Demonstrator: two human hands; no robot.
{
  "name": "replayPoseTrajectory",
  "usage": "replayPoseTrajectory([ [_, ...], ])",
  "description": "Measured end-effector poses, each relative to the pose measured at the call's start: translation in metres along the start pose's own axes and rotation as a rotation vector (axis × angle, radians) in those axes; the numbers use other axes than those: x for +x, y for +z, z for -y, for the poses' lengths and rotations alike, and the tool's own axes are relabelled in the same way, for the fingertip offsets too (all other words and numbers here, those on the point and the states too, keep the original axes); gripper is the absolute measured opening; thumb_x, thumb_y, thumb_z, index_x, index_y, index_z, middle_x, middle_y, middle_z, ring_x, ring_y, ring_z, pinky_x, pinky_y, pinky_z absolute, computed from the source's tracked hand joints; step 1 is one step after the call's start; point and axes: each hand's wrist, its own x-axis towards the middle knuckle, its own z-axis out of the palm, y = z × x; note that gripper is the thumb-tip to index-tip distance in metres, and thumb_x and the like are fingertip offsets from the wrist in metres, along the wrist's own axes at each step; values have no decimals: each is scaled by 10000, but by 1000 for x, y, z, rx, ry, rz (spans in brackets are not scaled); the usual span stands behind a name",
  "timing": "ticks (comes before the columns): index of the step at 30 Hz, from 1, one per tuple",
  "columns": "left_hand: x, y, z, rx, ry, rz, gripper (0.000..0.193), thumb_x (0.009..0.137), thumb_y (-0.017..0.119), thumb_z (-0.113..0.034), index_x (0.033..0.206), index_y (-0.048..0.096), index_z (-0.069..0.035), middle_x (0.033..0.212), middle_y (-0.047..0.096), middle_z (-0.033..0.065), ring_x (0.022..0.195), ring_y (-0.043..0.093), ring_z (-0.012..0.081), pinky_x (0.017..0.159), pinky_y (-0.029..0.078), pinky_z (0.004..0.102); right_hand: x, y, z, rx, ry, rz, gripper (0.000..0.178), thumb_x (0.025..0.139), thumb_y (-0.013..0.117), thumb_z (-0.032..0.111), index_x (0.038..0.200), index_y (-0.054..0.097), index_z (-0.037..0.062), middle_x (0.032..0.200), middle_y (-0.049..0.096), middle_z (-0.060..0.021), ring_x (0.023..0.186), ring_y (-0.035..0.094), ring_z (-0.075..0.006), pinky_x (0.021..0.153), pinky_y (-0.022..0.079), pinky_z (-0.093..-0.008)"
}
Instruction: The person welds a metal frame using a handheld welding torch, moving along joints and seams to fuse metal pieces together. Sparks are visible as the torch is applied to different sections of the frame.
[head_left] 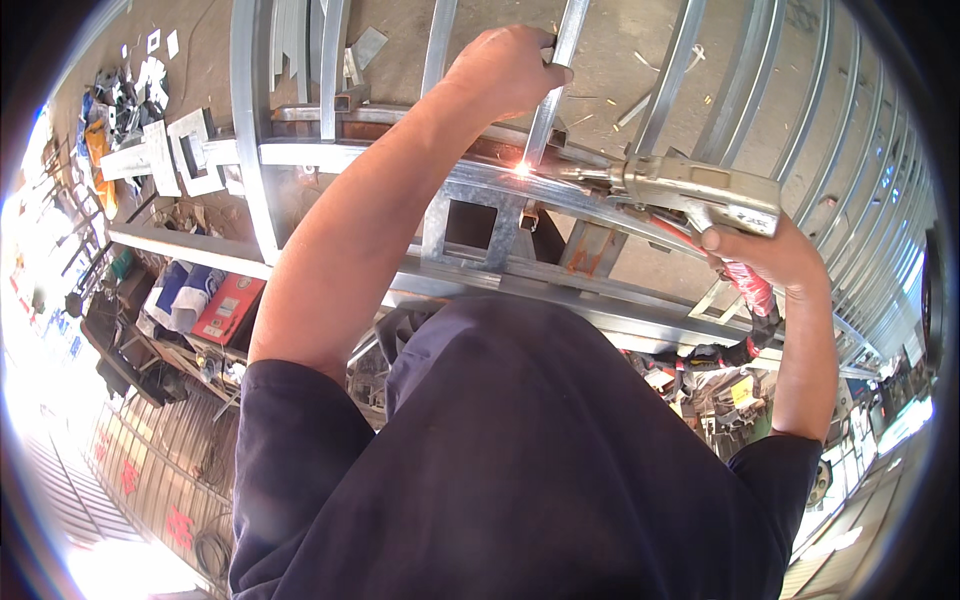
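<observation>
Far out to the left of the left hand, a heap of cut galvanised offcuts (170,150) lies on the concrete floor (620,70), flat pieces with square notches among them, and beside them a small clutter of dark and orange objects (100,140), too small to tell apart. Below that hand, at lower left, sits a red box (228,308) just beside a blue and white bundle (180,290). Right of the right hand, a wall of corrugated metal sheeting (860,200) curves along the rim. Beneath the right hand, red and black clutter (700,365) and a yellow item (742,392) lie close together. At bottom left, a ribbed shutter (150,450) bears red markings.
</observation>
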Motion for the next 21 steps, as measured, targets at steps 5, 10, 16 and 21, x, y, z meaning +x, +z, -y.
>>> replayPoseTrajectory([
  [5,1,-3,3,63,154,-42,579,906,743,-373,1314,686,34,1078,779,205,1018,741,336,912,561,424,-56,-5,-38,-52,-77,-227,657,752,964,153,1324,668,20,1152,726,-73,952,674,-134,834,572,-308],
  [10,6,-9,10,-33,119,35,643,897,763,-395,1347,654,51,1030,776,203,902,736,267,844,561,385,-138,19,-66,-78,-73,-467,447,823,874,92,1223,683,34,1021,693,-20,861,619,-97,730,518,-274],
  [16,17,-2,18,17,214,-3,634,908,763,-385,1339,652,66,1019,767,183,841,708,237,813,548,378,-247,53,-93,-58,-58,-857,287,868,791,50,1129,676,19,935,658,-5,805,619,-113,712,505,-277],
  [21,20,4,21,-12,198,-10,634,917,773,-390,1354,650,54,1062,750,157,865,660,195,803,531,363,-325,36,-111,-181,-2,-1022,313,878,777,58,1186,721,60,962,693,27,789,618,-78,705,502,-254],
])
